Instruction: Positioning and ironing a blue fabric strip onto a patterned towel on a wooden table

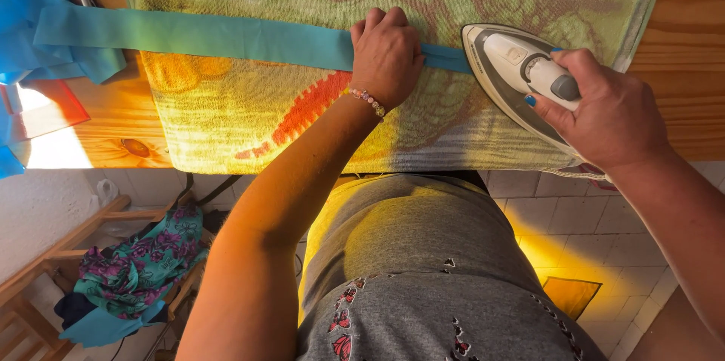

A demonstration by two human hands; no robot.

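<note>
On the towel-covered table, the left hand (386,55) presses knuckles-up, fingers curled, on a long teal fabric strip (204,35), pinning it flat. Just right of it, the right hand (604,108) grips the handle of a white and grey steam iron (507,74), whose pointed tip rests on the strip's right end. The strip runs left across a green and yellow dinosaur-print towel (249,112) to a bunch of blue cloth (30,29) at the wooden table's (106,115) left edge. Nearer, lower left, a floral garment (136,270) lies on a wooden rack (45,255).
</note>
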